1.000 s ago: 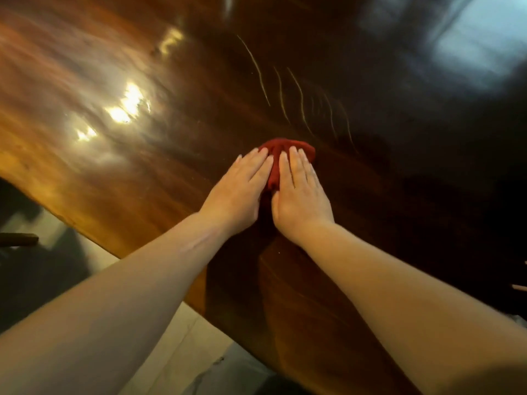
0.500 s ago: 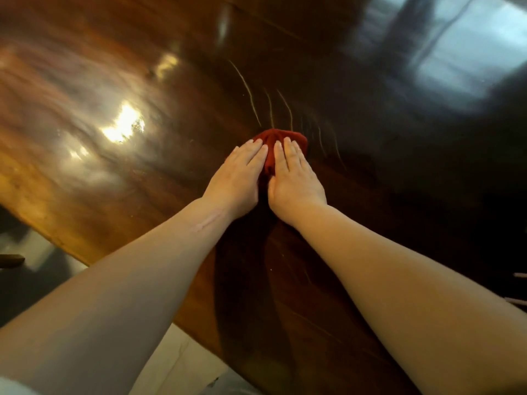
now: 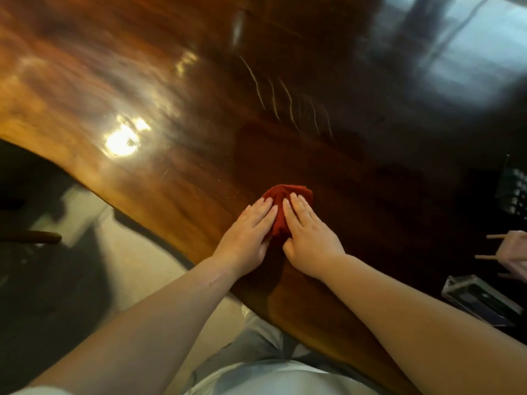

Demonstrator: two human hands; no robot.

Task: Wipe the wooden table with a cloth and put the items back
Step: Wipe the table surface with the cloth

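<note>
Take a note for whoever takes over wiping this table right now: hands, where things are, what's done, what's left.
Left hand: flat, fingers straight, pressing on the cloth.
Right hand: the same, beside the left.
Cloth: red, bunched under both hands, on the table close to its near edge.
A clear case and other blurred items lie at the right edge of view.
Done: wiping is under way; how much is wiped cannot be told.
Left: finish wiping, then put the items back.
</note>
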